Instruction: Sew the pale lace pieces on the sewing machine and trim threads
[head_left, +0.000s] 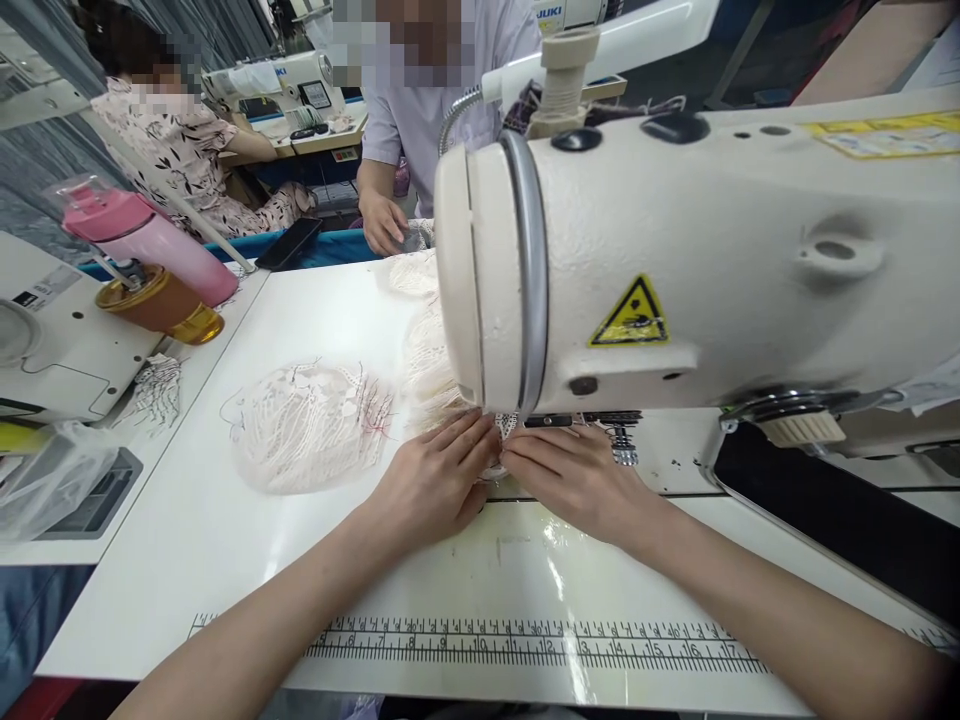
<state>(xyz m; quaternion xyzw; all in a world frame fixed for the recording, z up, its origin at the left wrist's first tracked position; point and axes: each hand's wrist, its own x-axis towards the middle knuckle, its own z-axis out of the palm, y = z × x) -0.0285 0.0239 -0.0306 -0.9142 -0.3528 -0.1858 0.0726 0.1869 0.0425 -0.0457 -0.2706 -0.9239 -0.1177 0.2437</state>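
Two hands meet beneath the sewing machine head (491, 280): the left hand (439, 470) lies with fingers straight and together over the lace piece (429, 350), and the right hand (581, 482) has its fingertips bunched at the lace's near end. I cannot tell whether either one pinches the cloth; thumbs and tips are partly hidden. To work well here, I would guide with light, even pressure, hold the open mesh flat so it does not pucker, and let no fingertip slip under the needle. From the fingers, the lace runs toward the far edge of the white table (180, 560), where a co-worker's hand (384, 222) rests. A second lace piece (307, 435) lies toward the left edge; a printed ruler (480, 642) follows the near edge.
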